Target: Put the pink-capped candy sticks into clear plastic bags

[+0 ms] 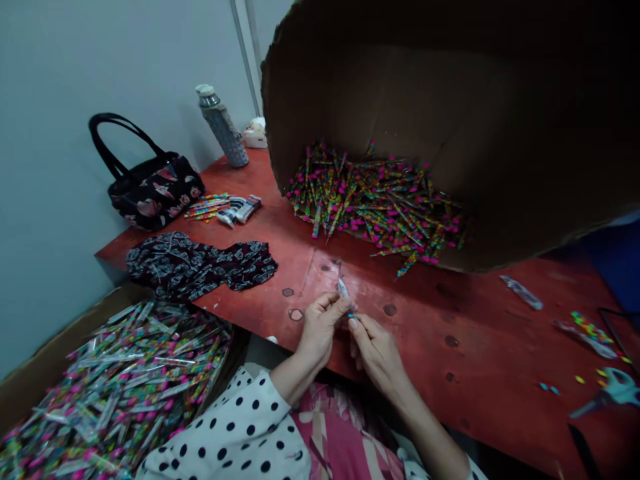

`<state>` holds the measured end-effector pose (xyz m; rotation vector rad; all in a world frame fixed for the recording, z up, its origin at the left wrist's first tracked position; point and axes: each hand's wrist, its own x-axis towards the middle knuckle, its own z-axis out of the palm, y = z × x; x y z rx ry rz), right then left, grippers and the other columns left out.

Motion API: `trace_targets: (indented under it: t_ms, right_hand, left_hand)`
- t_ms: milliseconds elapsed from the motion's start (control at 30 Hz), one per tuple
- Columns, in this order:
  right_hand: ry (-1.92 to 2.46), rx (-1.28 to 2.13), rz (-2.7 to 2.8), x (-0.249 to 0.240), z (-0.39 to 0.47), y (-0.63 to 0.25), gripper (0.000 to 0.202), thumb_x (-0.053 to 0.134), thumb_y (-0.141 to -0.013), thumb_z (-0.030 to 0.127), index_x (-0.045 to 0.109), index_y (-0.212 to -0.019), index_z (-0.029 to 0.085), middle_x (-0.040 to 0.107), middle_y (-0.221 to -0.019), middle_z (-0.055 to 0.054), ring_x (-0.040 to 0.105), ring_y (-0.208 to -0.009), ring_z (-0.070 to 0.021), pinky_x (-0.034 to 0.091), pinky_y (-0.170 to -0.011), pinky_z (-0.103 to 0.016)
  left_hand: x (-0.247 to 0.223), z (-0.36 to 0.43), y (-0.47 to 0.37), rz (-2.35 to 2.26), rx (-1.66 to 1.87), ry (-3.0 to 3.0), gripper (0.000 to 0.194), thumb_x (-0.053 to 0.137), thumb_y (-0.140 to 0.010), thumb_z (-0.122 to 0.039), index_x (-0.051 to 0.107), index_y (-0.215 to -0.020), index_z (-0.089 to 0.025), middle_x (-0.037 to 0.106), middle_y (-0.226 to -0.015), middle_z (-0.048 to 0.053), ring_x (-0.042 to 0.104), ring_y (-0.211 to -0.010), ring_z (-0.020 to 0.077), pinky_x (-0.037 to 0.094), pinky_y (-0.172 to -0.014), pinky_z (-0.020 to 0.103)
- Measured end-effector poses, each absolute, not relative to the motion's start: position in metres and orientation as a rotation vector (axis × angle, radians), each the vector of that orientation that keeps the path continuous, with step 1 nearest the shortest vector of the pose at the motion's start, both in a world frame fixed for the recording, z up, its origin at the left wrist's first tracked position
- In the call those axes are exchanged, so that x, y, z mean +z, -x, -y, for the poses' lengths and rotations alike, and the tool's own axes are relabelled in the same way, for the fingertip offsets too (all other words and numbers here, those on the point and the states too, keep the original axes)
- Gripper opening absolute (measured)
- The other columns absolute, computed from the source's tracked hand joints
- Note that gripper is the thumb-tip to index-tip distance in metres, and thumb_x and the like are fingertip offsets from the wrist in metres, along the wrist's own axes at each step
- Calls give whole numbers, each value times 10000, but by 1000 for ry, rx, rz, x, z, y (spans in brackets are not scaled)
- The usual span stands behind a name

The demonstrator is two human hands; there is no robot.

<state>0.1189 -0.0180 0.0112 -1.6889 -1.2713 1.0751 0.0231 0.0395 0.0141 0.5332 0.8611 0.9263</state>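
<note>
Over the front edge of the red table (pixel 420 313), my two hands nearly touch. My left hand (pixel 320 327) pinches a small whitish pointed piece (pixel 343 288) that sticks up past its fingertips. The fingers of my right hand (pixel 376 350) are closed round a small item with a bright blue bit (pixel 352 316) at the thumb; the rest of it is hidden. Beyond the hands, a large cardboard box (pixel 415 100) lies open toward me, with a heap of colourful pink-ended sticks (pixel 375 200) inside.
Left of me a carton holds many wrapped sticks (pixel 125 380). Patterned cloth (pixel 200 263), a handbag (pixel 155 190) and a flask (pixel 224 130) are at the left. Scissors (pixel 613 390), small coloured pieces (pixel 590 327) and a clear packet (pixel 521 292) lie at the right.
</note>
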Motion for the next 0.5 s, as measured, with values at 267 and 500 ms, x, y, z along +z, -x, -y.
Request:
trace_targets:
  t_ms: [267,500]
  right_hand:
    - [1198,1455,795,6,16,-110,289,528,-828,437,485,-985,199,584,-687,25,527,-483,-87,419,-456,-198]
    - [1202,1317,749,3,11,-101,239,631,-769,379,528,-837,175,604,-580,33,494,-401,-66,389,-403,-173]
  left_hand:
    - [18,-54,-4,-827,1048,-436,257,724,-644,-324,550,-688,-141,611,-642,-5,576,-538,91,456,-485,179]
    - [18,-39,-5,-807,983,-472,286,697,-663,-357,556,-702,-111,585,-570,8,511,-379,94,412,-346,204]
